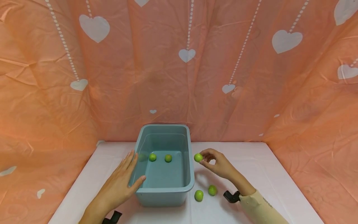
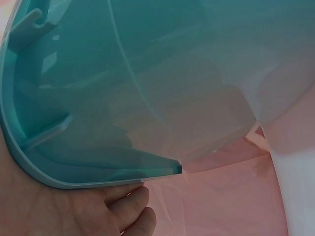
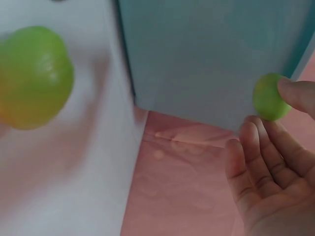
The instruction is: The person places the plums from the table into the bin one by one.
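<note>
A grey-blue plastic tub (image 1: 163, 198) stands on the table, with two small round green fruits (image 1: 152, 157) on its floor. My left hand (image 1: 118, 183) rests along the tub's left rim, its fingers straight and the thumb over the near corner. Just outside the right rim, my right hand (image 1: 219, 163) pinches a green fruit (image 1: 198, 157) between thumb and fingertips. In the right wrist view, that pinched fruit (image 3: 268, 98) shows in front of the tub's side wall. Two more green fruits, one nearer the tub (image 1: 199, 195) and another (image 1: 212, 190), lie on the table below my right hand.
White cloth covers the table (image 1: 246, 155). An orange-pink curtain (image 1: 156, 81) printed with white hearts hangs behind it and along both sides. The tub's far end stands close to the back curtain.
</note>
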### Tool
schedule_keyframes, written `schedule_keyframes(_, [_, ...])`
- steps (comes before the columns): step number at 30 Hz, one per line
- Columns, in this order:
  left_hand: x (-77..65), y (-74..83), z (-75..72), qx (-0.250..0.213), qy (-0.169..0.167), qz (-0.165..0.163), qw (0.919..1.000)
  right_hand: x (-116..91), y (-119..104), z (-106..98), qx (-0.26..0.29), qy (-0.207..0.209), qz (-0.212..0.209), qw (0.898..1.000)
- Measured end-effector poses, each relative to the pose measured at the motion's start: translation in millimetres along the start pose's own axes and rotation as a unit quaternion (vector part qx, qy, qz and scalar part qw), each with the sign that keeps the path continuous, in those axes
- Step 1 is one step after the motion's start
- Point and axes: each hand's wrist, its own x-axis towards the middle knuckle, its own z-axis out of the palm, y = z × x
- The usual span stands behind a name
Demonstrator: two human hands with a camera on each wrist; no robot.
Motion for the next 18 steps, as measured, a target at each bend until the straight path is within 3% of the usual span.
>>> schedule_keyframes(18, [0.0,-0.3,0.4,0.003,0.001,-0.001,1.0,19,-25,-14,-0.01,0.035,-0.041,0.999])
